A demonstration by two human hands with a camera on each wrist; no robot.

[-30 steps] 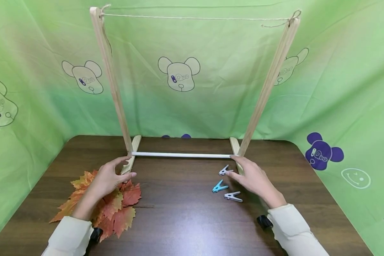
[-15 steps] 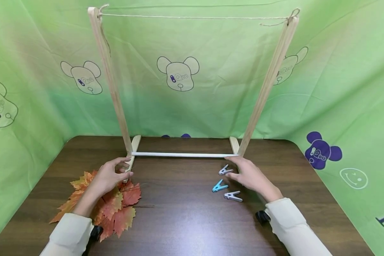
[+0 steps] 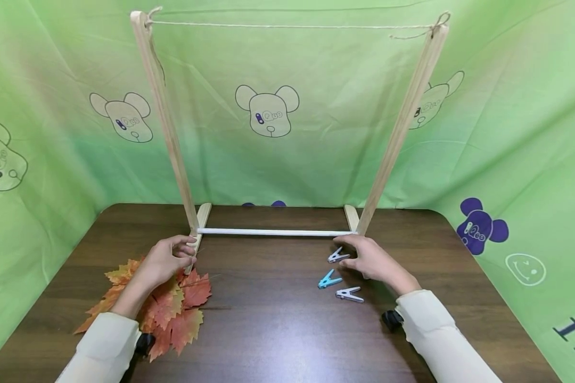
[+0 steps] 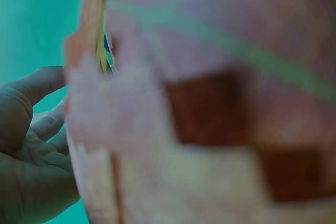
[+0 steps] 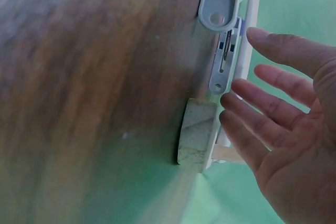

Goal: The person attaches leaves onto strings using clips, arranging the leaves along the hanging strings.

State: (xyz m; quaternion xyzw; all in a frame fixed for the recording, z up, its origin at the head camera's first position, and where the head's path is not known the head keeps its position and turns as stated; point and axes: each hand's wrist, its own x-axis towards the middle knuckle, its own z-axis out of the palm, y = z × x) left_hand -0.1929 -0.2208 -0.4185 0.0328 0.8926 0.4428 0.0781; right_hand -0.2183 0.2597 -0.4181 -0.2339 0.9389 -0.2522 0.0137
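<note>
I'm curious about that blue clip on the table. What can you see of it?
The blue clip is a small clothespin, apparently plastic. It lies on the brown, wood-patterned table, its two handles spread in a V toward the head view's upper right, its other end pointing lower left. It sits between two greyish clips, apart from both. Only the table seems to touch it.

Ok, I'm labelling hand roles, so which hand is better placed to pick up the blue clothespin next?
Probably the right hand: it is near the blue clothespin, open and holding nothing. The left hand also looks free, but is farther off, near the leaves.
</note>
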